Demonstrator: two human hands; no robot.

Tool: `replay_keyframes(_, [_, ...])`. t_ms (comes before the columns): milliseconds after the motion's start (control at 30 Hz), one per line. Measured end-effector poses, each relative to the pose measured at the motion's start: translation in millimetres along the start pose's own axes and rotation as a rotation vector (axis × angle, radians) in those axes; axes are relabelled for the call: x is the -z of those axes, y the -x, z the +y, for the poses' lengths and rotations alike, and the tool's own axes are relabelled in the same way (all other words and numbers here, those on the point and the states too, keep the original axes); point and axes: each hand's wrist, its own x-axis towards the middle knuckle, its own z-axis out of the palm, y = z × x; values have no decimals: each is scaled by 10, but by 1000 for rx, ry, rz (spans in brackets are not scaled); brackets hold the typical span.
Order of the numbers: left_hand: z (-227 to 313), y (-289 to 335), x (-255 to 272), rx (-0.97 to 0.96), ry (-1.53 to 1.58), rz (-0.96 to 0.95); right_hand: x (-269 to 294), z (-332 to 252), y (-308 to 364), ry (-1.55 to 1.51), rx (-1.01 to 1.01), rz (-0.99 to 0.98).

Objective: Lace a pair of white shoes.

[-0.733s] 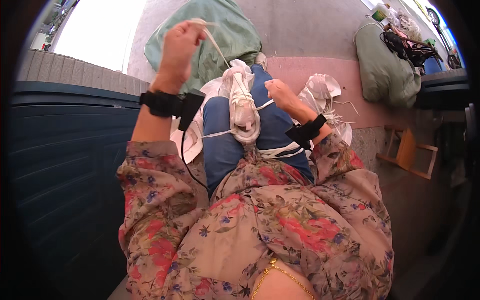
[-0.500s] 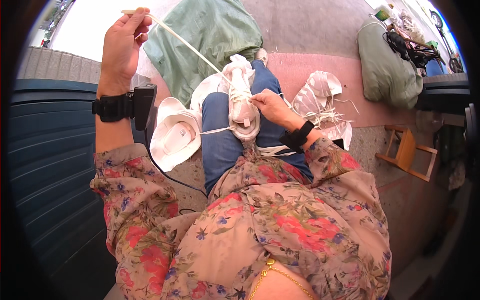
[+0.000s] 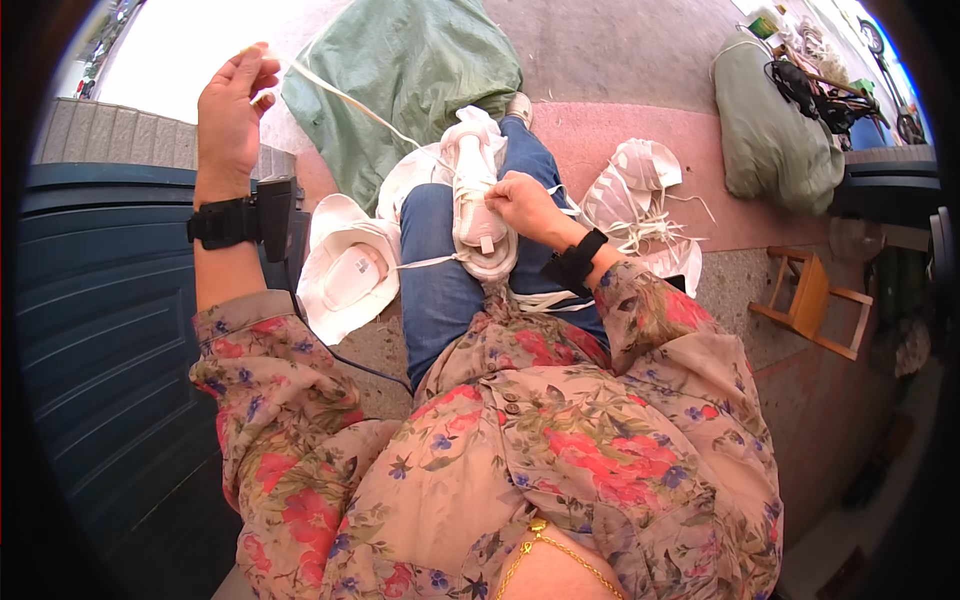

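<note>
The end of a white lace (image 3: 345,97) appears to be pinched between thumb and forefinger of the left hand (image 3: 232,115), raised high and outward. To the right of that grip and nearer the body, a pale shoe (image 3: 478,205) is supported between jeans-clad thighs (image 3: 435,270). The right hand (image 3: 530,208) is drawn closed against its front; whether a strand is caught there cannot be told. The lacing is judged partly done: strands are crossed over the front, while a long run is left unthreaded. Beyond the right hand, another shoe (image 3: 625,190) is seen with loose ends trailing.
</note>
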Motion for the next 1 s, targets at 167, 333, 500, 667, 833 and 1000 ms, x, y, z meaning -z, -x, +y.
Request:
replay_keyframes(167, [-887,405,-199,143,-555,-237,-61,137,-9,-219,-145,-18])
replay_keyframes(333, [-1484,1156,-639,290,-580,-512,-70,136,-88,-483,-314,-98])
replay_keyframes(500, [-1761,1233,-725,136,-640,-531,26,86,-95,-189,-101,-116])
replay_keyframes(667, [-1812,1278,-788,110,-664,-501,5,95,-152,-410,-148,-189])
replay_keyframes(833, [-1781,1255,-883,-22,-782,-500,17,89,-163,-592,-270,-338])
replay_keyframes(1000, [-1623,1170,-623,114,-673,-418,-24,23,-165,-443,-290,-270])
